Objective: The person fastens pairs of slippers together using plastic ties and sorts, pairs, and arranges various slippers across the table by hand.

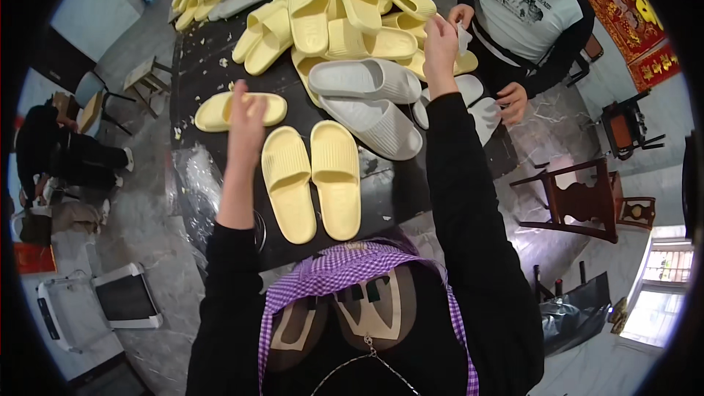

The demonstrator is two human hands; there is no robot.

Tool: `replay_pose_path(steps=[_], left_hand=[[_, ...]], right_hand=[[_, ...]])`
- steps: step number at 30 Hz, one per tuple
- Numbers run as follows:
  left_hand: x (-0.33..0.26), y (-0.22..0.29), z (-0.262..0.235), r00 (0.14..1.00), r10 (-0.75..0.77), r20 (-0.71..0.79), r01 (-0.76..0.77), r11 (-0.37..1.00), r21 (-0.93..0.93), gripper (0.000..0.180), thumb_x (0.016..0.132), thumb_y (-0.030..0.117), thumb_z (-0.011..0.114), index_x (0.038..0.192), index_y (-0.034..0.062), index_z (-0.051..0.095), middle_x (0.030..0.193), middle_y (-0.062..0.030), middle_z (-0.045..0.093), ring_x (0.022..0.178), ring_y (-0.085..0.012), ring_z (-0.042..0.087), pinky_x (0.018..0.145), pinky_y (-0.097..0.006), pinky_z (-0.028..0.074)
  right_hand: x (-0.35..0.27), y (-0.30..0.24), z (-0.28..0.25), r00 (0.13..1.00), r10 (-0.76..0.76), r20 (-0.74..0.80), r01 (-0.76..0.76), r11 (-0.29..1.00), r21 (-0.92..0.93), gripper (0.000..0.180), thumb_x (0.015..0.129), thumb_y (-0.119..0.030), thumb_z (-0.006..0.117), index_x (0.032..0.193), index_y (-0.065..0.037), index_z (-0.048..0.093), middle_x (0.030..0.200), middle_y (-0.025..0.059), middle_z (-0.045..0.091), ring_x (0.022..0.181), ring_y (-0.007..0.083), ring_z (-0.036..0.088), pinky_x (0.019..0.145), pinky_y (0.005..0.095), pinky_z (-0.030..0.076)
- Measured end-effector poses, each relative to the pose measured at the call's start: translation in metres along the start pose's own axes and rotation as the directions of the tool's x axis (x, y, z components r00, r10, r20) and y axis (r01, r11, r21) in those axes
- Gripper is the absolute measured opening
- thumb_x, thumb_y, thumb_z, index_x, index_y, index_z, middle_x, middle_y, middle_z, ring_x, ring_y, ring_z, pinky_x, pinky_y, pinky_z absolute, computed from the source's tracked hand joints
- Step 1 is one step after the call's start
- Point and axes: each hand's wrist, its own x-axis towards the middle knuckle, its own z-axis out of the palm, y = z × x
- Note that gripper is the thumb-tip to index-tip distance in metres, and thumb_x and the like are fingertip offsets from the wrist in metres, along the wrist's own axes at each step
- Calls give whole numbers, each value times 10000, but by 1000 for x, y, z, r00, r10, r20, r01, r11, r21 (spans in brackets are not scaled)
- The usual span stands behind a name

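Slippers (336, 180), yellow pair: I judge light, springy, scarcely fragile; I'd pinch the straps (287, 158). Left hand (246, 119): fingers spread, seemingly empty. Right hand (441, 55): grip, I cannot tell.

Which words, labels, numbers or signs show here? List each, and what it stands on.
Wording not copied; only its places are given.
Co-worker's white shirt: dark lettering above a printed picture.
Red wall hangings: gold characters.
One piled yellow slipper: lettering on its footbed.
Front yellow pair: faint footbed marks, too blurred to read.
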Motion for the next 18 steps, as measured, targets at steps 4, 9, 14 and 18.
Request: replay_pose_path(steps=[4,9,14,18], left_hand=[[-40,1,44,945,190,265,-243,952,184,613,825,172,582,1323,-26,285,1357,-245,294,1222,-306,364,935,-373,375],[-74,-60,81,861,88,500,-333,841,427,683,795,244,623,1324,-24,284,1387,-263,229,1286,-391,245,1011,-427,279],[5,-52,118,847,249,470,-527,514,677,736,746,326,665,1323,33,315,1401,-226,221,1296,-361,230,962,-461,328],[28,-64,115,908,55,416,-401,406,821,636,756,278,653,1282,48,382,1355,-211,314,1263,-331,312,927,-432,370]], right_hand=[[-92,57,21,845,-280,455,521,625,-581,413,787,-111,542,1161,40,452,1049,195,531,948,360,516,870,432,393],[-148,72,26,674,-70,735,649,531,-544,452,779,-185,571,1177,1,467,1277,239,410,1198,398,372,993,482,288],[-45,85,11,766,-235,598,640,355,-681,435,789,-188,575,1170,-4,475,1250,254,409,1165,408,379,958,475,307],[-122,77,-3,803,-82,591,549,488,-678,482,773,-139,590,1211,4,448,1293,271,362,1182,426,365,956,468,316]])
